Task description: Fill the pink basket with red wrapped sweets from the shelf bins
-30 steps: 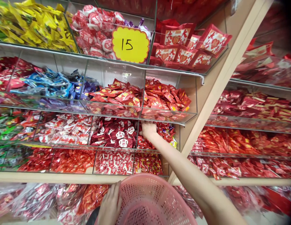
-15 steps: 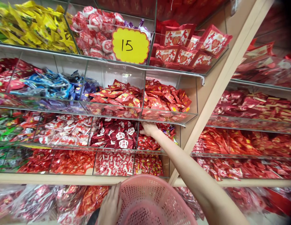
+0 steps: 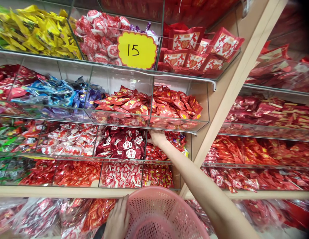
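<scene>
Red packets at twelve o'clock from the pink basket were reached into by the right hand — its grip could not be told. Little had shifted — reaching seemed unfinished; the basket was gripped at nine o'clock by the left hand.

The pink basket at six o'clock is smooth, perforated plastic with a soft sheen. Yellow wrappers at ten look like glossy, crinkled film; see-through plastic bags wrinkle at eight. The post at two resembles smooth, matt wood.
</scene>
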Demonstrator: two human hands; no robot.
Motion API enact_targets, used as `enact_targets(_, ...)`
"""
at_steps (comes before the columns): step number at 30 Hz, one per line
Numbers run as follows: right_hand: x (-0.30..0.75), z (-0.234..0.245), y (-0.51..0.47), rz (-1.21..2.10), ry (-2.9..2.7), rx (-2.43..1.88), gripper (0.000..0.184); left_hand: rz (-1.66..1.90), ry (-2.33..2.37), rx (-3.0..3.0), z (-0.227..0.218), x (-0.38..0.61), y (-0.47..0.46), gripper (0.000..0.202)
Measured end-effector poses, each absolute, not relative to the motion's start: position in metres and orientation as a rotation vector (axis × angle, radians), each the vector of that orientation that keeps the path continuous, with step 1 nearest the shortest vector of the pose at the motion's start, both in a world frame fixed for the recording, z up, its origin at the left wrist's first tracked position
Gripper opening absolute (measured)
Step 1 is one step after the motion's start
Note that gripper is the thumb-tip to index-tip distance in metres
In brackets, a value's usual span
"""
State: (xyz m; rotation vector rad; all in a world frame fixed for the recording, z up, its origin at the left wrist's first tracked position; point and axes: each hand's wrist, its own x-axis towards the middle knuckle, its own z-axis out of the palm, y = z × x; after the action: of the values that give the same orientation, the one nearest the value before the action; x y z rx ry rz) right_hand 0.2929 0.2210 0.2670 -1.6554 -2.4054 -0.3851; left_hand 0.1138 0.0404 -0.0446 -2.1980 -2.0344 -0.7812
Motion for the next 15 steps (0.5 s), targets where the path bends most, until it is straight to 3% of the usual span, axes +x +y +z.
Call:
enact_targets(5, 0.296, 0.268, 0.219, -0.412, -2.399, -1.64, 0.051, -0.746, -2.047, -2.197, -0.042, 0.115, 0.04, 0.048)
enact_targets(10, 0.284, 0.259, 0.216, -0.422, -2.35, -1.724, 0.062, -0.725, -2.047, -2.196, -0.04, 0.116, 0.039, 0.047)
enact_targets(15, 0.288, 0.258, 0.216, -0.444, -2.376, -1.697, 0.045, -0.736, -2.047, -2.19, -0.041, 0.115, 0.04, 0.048)
